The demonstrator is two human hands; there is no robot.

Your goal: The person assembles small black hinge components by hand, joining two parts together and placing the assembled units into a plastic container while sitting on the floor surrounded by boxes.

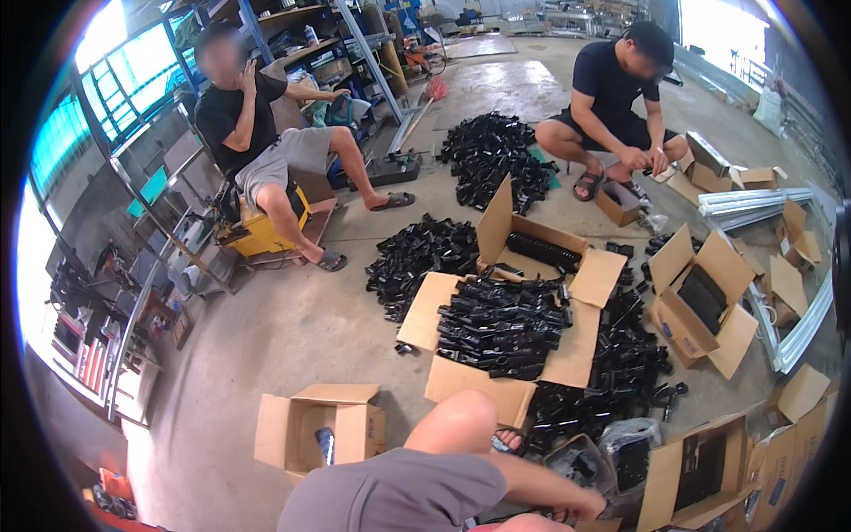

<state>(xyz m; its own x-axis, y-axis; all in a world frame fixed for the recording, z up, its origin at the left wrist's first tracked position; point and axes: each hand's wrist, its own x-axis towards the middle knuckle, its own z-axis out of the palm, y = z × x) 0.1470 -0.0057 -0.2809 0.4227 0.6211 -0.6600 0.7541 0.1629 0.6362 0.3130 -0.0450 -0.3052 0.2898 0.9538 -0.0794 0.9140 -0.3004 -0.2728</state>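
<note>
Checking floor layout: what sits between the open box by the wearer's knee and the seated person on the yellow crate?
In the head view, only bare concrete floor lies between the open cardboard box and the yellow crate.

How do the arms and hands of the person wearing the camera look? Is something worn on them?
Only one forearm is clearly in view, at the lower edge; it is bare, with no sleeve, glove or watch visible. Its hand looks bare too. The other hand is not in view.

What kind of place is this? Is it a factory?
Probably a small workshop or warehouse. Heaps of black plastic parts lie on flattened cardboard on a bare concrete floor, open cardboard boxes stand around them, and metal shelving runs along the wall.
</note>
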